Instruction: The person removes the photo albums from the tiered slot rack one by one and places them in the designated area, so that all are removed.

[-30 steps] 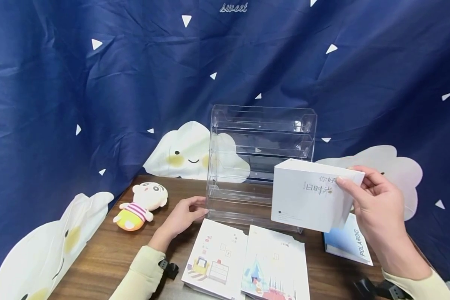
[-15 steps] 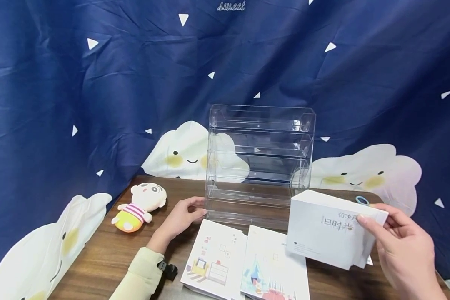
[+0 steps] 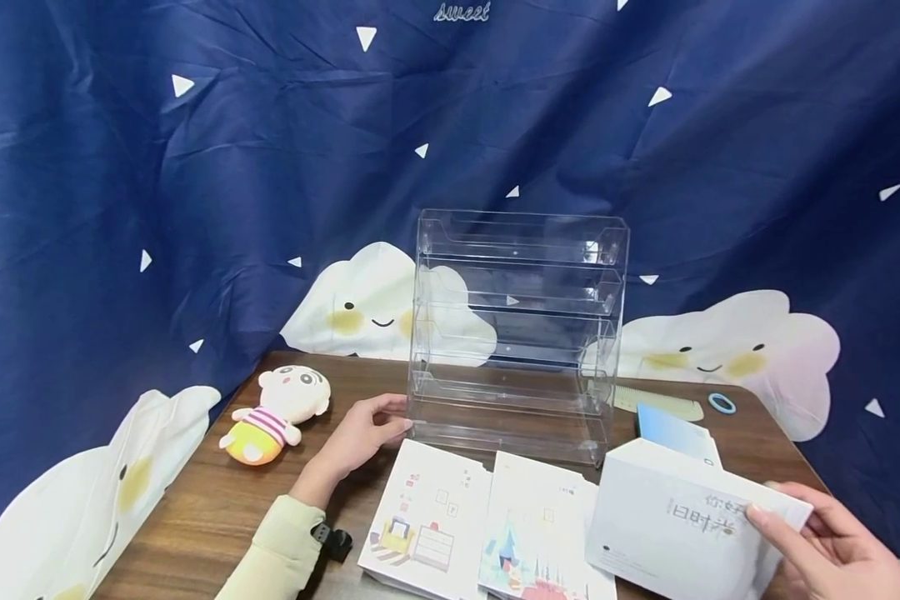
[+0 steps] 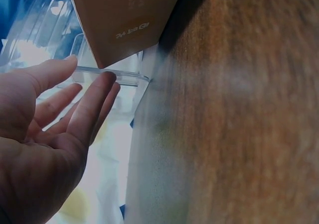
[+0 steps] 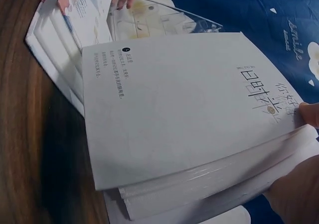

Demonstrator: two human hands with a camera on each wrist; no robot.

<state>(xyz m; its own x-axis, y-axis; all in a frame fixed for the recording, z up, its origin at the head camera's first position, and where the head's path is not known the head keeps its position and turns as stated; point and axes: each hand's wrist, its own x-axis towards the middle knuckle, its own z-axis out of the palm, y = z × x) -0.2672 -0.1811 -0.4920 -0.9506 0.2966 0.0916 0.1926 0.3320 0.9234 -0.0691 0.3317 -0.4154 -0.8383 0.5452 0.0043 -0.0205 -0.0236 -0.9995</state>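
My right hand [image 3: 832, 550] holds a thick white photo album [image 3: 660, 533] at its right side, thumb on the cover and fingers behind it. In the right wrist view, dark characters mark the album's cover, and page edges show below it. The album stands tilted at the table's front right, overlapping one of two lying illustrated albums. My left hand [image 3: 363, 442] touches the lower left corner of a clear tiered rack [image 3: 521, 250], fingers loosely extended and thumb apart. The left wrist view shows those fingertips [image 4: 108, 77] at the rack's edge, near an illustrated album's [image 4: 127, 32] shaded side.
Illustrated white albums lie before the rack, one left [image 3: 420, 517], one right [image 3: 536, 525]. Behind the held album are a blue-covered book [image 3: 675, 433], a pale comb [image 3: 675, 406] and a blue ring [image 3: 722, 403]. A plush doll [image 3: 277, 417] lies at the table's left.
My right hand has brought the white photo album down and to the right, from before the rack to the front right, uncovering the comb and ring. The left hand stays at the rack.
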